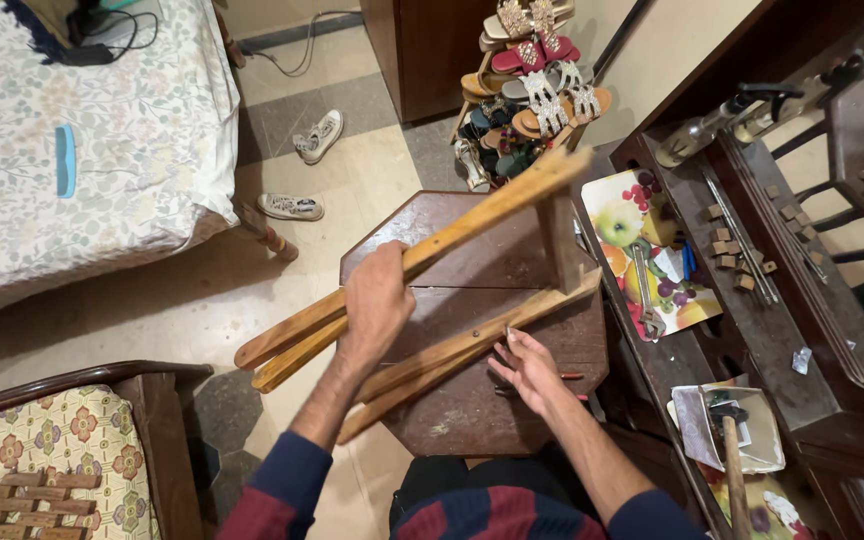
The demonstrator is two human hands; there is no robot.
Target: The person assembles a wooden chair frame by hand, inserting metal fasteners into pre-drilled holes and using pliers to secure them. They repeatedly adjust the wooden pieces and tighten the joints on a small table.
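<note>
My left hand [376, 300] grips the upper rail of a wooden frame [472, 218] made of long light-brown slats joined by a short crosspiece. The frame is held tilted above a dark octagonal wooden table [472, 410]. My right hand [527, 368] is under the lower slat [452, 350], fingers spread and touching its edge. A thin red-tipped tool [567, 377] lies on the table by my right hand.
A fruit-patterned mat [624, 222] with pliers lies on the dark cabinet to the right, beside small wooden blocks [742, 262] and a hammer [732, 470]. A shoe rack [532, 90] stands behind the table. There is a bed [102, 150] at left, sneakers [317, 137] on the floor and a patterned chair [52, 450] at lower left.
</note>
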